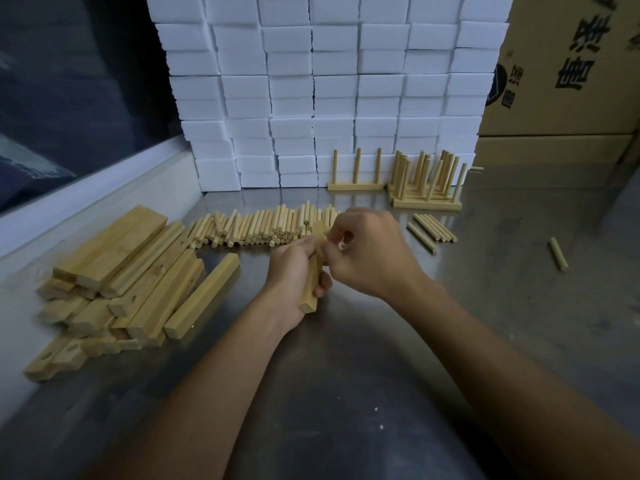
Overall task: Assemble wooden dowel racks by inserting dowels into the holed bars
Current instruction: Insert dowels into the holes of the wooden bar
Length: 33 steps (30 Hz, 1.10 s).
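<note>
Bar (310,292) gripped in left hand (294,271) — near end jutting below fingers; right hand (370,251) pinching at bar's far end, contents hidden.

Both forearms bare to the frame edge, no sleeves, gloves, watch or rings visible on left hand (294,271) or right hand (372,252).

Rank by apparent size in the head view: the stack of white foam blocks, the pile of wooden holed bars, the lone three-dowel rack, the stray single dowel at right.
1. Stack of white foam blocks
2. Pile of wooden holed bars
3. Lone three-dowel rack, though it stands farther from the camera
4. Stray single dowel
</note>
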### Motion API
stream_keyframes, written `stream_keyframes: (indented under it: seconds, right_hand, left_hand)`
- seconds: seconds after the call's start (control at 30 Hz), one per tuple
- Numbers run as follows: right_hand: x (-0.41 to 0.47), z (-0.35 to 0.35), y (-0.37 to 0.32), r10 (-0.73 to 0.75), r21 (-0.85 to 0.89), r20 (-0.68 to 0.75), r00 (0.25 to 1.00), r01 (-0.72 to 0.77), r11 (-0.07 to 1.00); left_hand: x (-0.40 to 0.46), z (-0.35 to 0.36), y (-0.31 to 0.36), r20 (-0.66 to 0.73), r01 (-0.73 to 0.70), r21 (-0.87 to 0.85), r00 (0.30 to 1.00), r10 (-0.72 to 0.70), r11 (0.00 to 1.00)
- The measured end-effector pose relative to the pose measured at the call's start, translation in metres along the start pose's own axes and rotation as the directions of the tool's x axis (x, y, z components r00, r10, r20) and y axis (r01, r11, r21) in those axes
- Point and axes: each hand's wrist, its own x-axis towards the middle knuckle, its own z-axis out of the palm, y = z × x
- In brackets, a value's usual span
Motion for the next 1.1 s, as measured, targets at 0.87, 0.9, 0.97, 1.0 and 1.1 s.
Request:
stream_keyframes:
  seconds: [0.87, 0.9, 0.97, 1.0, 1.1]
  right_hand:
    - [-0.015, 0.002, 0.094, 0.633, -0.368, 0.047, 0.773, -0.576, 0.730]
    - [-0.015, 0.000, 0.093, 0.635, -0.352, 0.028, 0.772, -0.587, 0.729]
    - [-0.015, -0.003, 0.092, 0.668, -0.296, 0.002, 0.744, -0.638, 0.711]
    - [-0.015, -0.004, 0.093, 0.686, -0.271, -0.001, 0.728, -0.660, 0.700]
    - [-0.012, -0.004, 0.094, 0.702, -0.269, 0.019, 0.712, -0.673, 0.689]
  left_hand:
    - [0.012, -0.012, 0.004, -0.047, 0.140, -0.249, 0.987, -0.156, 0.958]
    - [0.011, -0.013, 0.004, -0.047, 0.143, -0.252, 0.986, -0.160, 0.957]
    - [0.010, -0.013, 0.005, -0.036, 0.147, -0.261, 0.986, -0.162, 0.954]
    - [0.009, -0.013, 0.006, -0.027, 0.148, -0.268, 0.987, -0.161, 0.952]
    - [0.005, -0.014, 0.008, -0.001, 0.143, -0.310, 0.989, -0.151, 0.940]
